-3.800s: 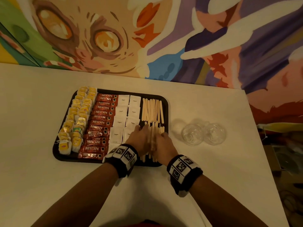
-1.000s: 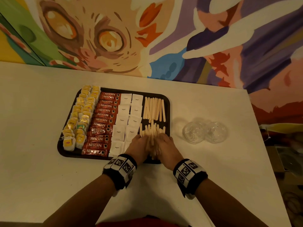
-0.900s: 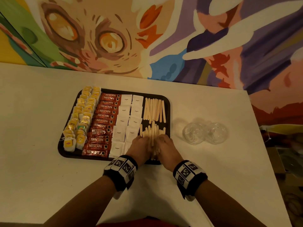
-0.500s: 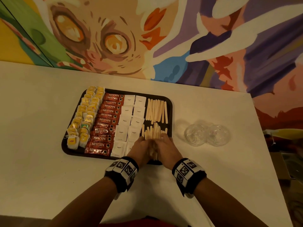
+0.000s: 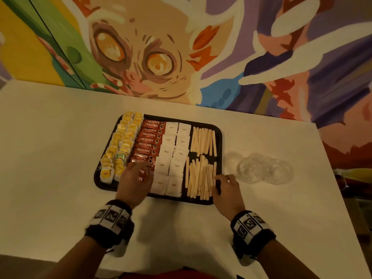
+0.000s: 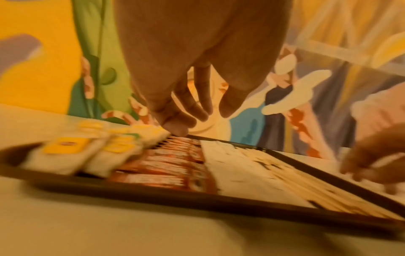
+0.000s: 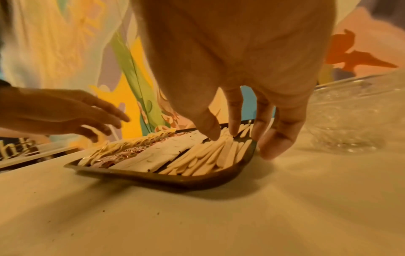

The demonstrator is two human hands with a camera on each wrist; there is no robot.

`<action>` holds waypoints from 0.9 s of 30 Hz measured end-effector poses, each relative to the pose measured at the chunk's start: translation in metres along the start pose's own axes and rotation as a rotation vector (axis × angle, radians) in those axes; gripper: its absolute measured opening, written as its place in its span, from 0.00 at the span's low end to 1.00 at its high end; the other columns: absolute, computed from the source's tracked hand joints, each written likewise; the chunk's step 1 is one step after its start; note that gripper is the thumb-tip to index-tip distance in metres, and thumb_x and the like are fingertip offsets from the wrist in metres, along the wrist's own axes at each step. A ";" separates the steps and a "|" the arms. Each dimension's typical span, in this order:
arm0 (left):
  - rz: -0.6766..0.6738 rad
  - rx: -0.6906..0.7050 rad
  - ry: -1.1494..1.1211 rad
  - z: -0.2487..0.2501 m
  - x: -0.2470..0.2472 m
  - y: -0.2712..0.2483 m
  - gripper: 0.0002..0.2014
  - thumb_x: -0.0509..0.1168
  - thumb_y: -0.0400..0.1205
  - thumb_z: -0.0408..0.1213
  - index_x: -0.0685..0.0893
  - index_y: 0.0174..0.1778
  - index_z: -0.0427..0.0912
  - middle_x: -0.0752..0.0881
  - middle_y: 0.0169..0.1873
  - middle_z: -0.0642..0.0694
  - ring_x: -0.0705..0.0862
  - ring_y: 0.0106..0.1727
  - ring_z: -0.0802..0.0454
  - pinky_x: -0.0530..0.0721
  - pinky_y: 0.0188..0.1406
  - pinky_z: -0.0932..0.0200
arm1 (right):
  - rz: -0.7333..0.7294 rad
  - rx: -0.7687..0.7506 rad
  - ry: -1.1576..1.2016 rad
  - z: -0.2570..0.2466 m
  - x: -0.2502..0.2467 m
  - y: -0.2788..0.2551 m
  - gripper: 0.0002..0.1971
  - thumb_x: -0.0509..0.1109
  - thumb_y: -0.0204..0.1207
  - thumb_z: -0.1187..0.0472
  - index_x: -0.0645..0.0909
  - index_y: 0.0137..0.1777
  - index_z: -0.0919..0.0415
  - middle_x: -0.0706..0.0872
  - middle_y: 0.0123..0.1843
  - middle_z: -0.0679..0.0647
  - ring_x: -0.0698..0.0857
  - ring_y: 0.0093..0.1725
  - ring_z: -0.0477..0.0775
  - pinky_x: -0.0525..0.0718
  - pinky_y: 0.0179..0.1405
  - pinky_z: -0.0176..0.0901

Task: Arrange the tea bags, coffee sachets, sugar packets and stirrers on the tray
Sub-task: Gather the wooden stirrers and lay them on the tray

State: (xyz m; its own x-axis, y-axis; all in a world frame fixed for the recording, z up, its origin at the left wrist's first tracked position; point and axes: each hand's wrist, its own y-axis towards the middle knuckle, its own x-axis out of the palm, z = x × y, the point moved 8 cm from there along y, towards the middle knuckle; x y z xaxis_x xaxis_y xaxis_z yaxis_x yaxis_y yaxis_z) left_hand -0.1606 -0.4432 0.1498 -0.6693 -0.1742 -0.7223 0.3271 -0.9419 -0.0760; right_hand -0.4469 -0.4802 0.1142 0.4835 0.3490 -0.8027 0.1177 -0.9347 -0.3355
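Note:
A black tray (image 5: 219,135) holds four columns: yellow tea bags (image 5: 122,141), red coffee sachets (image 5: 150,139), white sugar packets (image 5: 173,158), and wooden stirrers in a far group (image 5: 203,140) and a near group (image 5: 199,178). My left hand (image 5: 138,174) is spread flat over the nearest coffee sachets and hides them; in the blurred left wrist view its fingers (image 6: 186,110) hang relaxed above the tray. My right hand (image 5: 221,182) is at the tray's right rim, and in the right wrist view its fingers (image 7: 233,128) point down onto the near stirrers (image 7: 210,154). Neither hand holds anything.
Two clear glass bowls (image 5: 251,170) (image 5: 278,171) stand on the white table just right of the tray, close to my right hand. A painted wall runs behind the table. The table's right edge (image 5: 330,178) lies beyond the bowls.
Both hands were pressed together around the near stirrers. They have parted: the left moved left over the coffee sachets, the right moved to the tray's right rim. The near stirrers lie uncovered.

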 end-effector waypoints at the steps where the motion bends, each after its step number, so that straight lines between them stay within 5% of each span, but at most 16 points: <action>1: 0.039 -0.024 0.004 -0.014 -0.015 0.004 0.15 0.70 0.80 0.36 0.82 0.63 0.43 0.81 0.58 0.45 0.77 0.55 0.53 0.80 0.50 0.57 | 0.000 0.043 0.025 0.003 0.003 -0.003 0.20 0.66 0.83 0.58 0.73 0.73 0.57 0.70 0.72 0.59 0.73 0.70 0.61 0.77 0.71 0.51; 6: 0.160 -0.122 0.116 -0.078 -0.072 0.025 0.16 0.70 0.79 0.34 0.83 0.62 0.36 0.84 0.53 0.31 0.83 0.52 0.32 0.82 0.55 0.43 | 0.038 0.295 0.171 0.013 0.011 -0.016 0.24 0.67 0.82 0.60 0.68 0.76 0.60 0.75 0.70 0.62 0.75 0.69 0.62 0.76 0.69 0.50; 9: 0.107 -0.281 0.126 -0.119 -0.081 0.033 0.21 0.67 0.81 0.39 0.77 0.71 0.40 0.82 0.59 0.32 0.80 0.60 0.32 0.77 0.65 0.39 | 0.051 0.409 0.289 0.012 0.020 -0.020 0.24 0.68 0.82 0.62 0.67 0.76 0.60 0.77 0.66 0.64 0.79 0.61 0.61 0.79 0.64 0.50; 13: -0.021 -0.476 0.081 -0.150 -0.070 0.035 0.25 0.62 0.84 0.39 0.70 0.78 0.38 0.77 0.69 0.29 0.76 0.69 0.31 0.72 0.71 0.42 | 0.071 0.509 0.355 0.014 0.035 -0.018 0.28 0.71 0.78 0.61 0.66 0.76 0.58 0.81 0.65 0.65 0.85 0.59 0.67 0.86 0.60 0.63; 18: 0.016 -0.550 0.067 -0.163 -0.062 0.031 0.19 0.62 0.83 0.30 0.81 0.70 0.36 0.84 0.63 0.30 0.80 0.65 0.30 0.76 0.68 0.44 | 0.124 0.508 0.333 0.005 0.031 -0.022 0.26 0.72 0.78 0.63 0.71 0.75 0.61 0.83 0.66 0.65 0.82 0.65 0.68 0.82 0.66 0.59; 24: 0.110 -0.637 -0.010 -0.164 -0.070 0.042 0.17 0.65 0.82 0.31 0.84 0.66 0.37 0.84 0.60 0.28 0.79 0.63 0.28 0.78 0.65 0.46 | 0.150 0.489 0.336 0.001 0.021 -0.010 0.27 0.71 0.79 0.65 0.72 0.78 0.61 0.85 0.68 0.64 0.83 0.66 0.65 0.80 0.69 0.54; 27: 0.109 -0.653 -0.014 -0.158 -0.072 0.053 0.16 0.67 0.81 0.33 0.85 0.66 0.37 0.84 0.62 0.28 0.79 0.63 0.28 0.78 0.65 0.48 | 0.170 0.507 0.408 -0.002 0.021 0.003 0.29 0.73 0.78 0.66 0.72 0.78 0.59 0.85 0.67 0.64 0.86 0.64 0.65 0.85 0.63 0.59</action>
State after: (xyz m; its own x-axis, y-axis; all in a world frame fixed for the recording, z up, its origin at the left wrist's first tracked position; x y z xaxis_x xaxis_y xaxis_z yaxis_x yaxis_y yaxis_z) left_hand 0.0108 -0.4354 0.0894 -0.6164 -0.2667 -0.7409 0.7281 -0.5513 -0.4073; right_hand -0.4348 -0.4761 0.0971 0.7603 0.0526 -0.6475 -0.3632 -0.7919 -0.4909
